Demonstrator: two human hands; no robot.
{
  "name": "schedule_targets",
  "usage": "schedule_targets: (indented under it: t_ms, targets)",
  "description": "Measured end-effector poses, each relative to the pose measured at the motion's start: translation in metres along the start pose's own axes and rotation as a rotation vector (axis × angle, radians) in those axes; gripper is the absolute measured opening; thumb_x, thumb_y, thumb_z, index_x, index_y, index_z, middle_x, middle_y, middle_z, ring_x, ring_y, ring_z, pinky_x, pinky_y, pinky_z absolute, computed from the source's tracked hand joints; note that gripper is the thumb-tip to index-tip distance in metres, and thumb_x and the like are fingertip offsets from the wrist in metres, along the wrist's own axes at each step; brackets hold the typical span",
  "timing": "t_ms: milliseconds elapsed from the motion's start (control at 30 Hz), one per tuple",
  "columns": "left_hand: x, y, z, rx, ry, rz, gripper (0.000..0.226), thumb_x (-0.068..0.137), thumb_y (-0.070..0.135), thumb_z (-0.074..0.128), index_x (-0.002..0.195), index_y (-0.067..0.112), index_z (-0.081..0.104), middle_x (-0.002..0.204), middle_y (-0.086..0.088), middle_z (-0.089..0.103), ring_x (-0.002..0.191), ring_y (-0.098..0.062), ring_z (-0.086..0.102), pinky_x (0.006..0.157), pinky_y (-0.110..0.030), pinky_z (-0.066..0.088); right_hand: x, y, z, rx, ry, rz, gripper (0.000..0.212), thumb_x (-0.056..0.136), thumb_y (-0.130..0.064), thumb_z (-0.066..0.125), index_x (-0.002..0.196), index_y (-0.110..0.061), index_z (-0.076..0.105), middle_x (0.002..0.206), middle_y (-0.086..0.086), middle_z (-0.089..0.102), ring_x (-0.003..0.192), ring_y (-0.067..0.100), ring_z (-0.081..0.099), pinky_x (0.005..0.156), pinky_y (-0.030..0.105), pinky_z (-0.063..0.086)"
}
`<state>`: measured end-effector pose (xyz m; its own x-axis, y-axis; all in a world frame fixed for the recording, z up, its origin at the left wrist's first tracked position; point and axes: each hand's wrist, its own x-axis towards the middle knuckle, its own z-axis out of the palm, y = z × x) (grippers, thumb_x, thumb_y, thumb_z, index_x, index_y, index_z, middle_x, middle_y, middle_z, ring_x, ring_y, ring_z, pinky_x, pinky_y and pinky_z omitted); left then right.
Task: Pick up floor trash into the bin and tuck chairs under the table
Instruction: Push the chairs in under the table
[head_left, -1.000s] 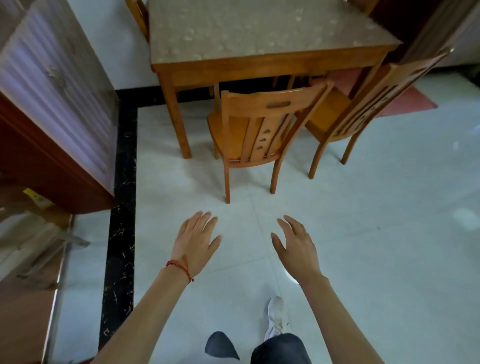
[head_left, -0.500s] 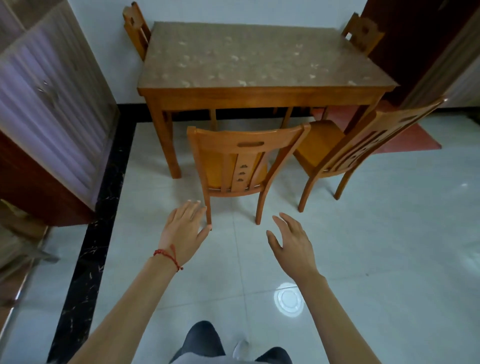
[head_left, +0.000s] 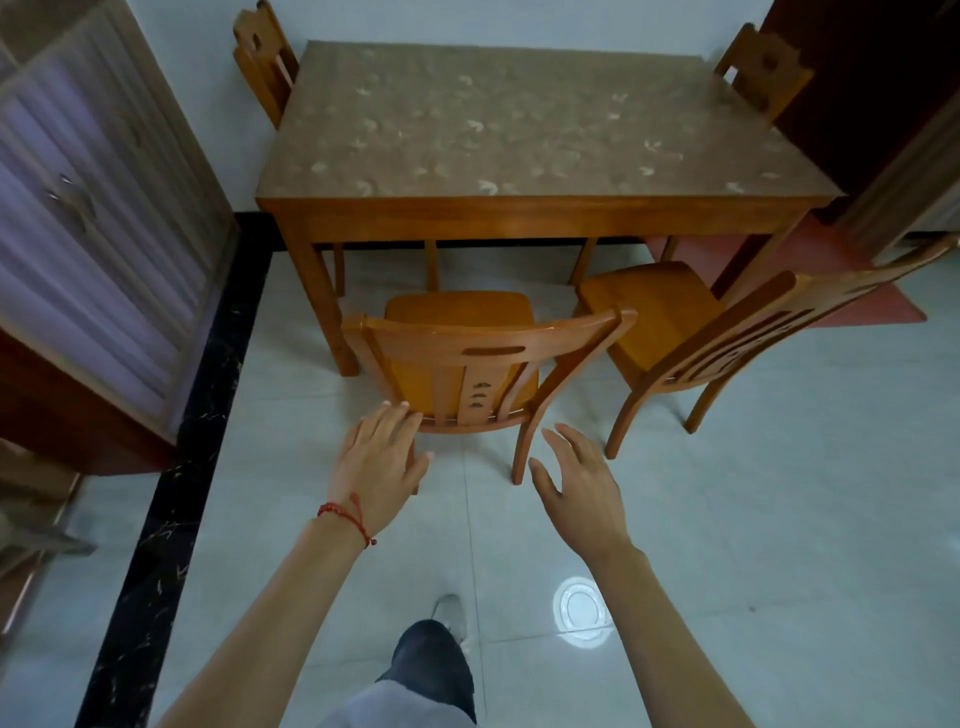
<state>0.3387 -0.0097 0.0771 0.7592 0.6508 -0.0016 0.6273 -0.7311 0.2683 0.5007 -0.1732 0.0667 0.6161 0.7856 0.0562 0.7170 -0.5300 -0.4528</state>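
Note:
A wooden chair (head_left: 485, 338) stands pulled out from the wooden table (head_left: 524, 213), its back toward me. My left hand (head_left: 379, 462) is open, fingers spread, in front of the chair's lower left back; whether the fingertips touch it I cannot tell. My right hand (head_left: 582, 483) is open too, just right of the chair's rear right leg and apart from it. A second chair (head_left: 727, 332) stands angled out at the table's right corner. Two more chairs, one at the far left (head_left: 262, 57) and one at the far right (head_left: 763, 65), sit tucked against the wall. No trash or bin shows.
A tall cabinet (head_left: 98, 218) with ribbed doors fills the left side, beside a black floor strip (head_left: 171, 493). A red mat (head_left: 841, 275) lies behind the right chair. A dark doorway is at the top right. My foot and knee are at the bottom centre on pale tiles.
I have stepped closer to the table. Both open hands have come up to the near chair's back, the left one reaching its lower rail.

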Motion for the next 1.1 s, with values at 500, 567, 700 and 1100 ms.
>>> schedule_targets:
  t_ms: [500, 567, 700, 1100]
  targets:
    - [0.100, 0.005, 0.020, -0.481, 0.035, -0.281, 0.045, 0.091, 0.035, 0.048, 0.126, 0.008, 0.048, 0.130, -0.010, 0.052, 0.122, -0.025, 0.042, 0.095, -0.024, 0.030, 0.105, 0.021, 0.001, 0.309, 0.031, 0.241, 0.038, 0.092, -0.035, 0.048, 0.122, -0.013, 0.054, 0.123, 0.005, 0.059, 0.110, 0.016, 0.054, 0.089, 0.027, 0.042]
    - [0.110, 0.012, 0.019, -0.657, 0.076, -0.411, 0.036, 0.092, 0.034, 0.047, 0.114, 0.008, 0.056, 0.100, 0.000, 0.062, 0.099, -0.024, 0.051, 0.079, -0.007, 0.032, 0.119, 0.021, -0.003, 0.474, 0.002, 0.362, 0.035, 0.092, -0.037, 0.047, 0.115, -0.013, 0.059, 0.111, 0.007, 0.067, 0.086, -0.001, 0.060, 0.079, 0.012, 0.043]
    - [0.131, 0.017, 0.017, -0.900, 0.105, -0.651, 0.028, 0.091, 0.043, 0.044, 0.080, 0.020, 0.057, 0.066, 0.011, 0.052, 0.076, -0.020, 0.053, 0.070, -0.025, 0.041, 0.144, 0.023, -0.007, 0.842, -0.081, 0.591, 0.029, 0.091, -0.041, 0.048, 0.074, -0.022, 0.063, 0.081, 0.017, 0.071, 0.074, 0.008, 0.065, 0.081, 0.034, 0.053]
    - [0.166, 0.036, 0.023, -1.084, 0.281, -0.925, 0.033, 0.081, 0.035, 0.063, 0.089, 0.003, 0.061, 0.087, -0.013, 0.066, 0.089, -0.028, 0.062, 0.087, -0.040, 0.049, 0.200, 0.032, -0.004, 0.936, -0.016, 0.723, 0.021, 0.087, -0.037, 0.056, 0.068, -0.028, 0.057, 0.061, -0.012, 0.061, 0.065, 0.014, 0.063, 0.070, 0.031, 0.052]
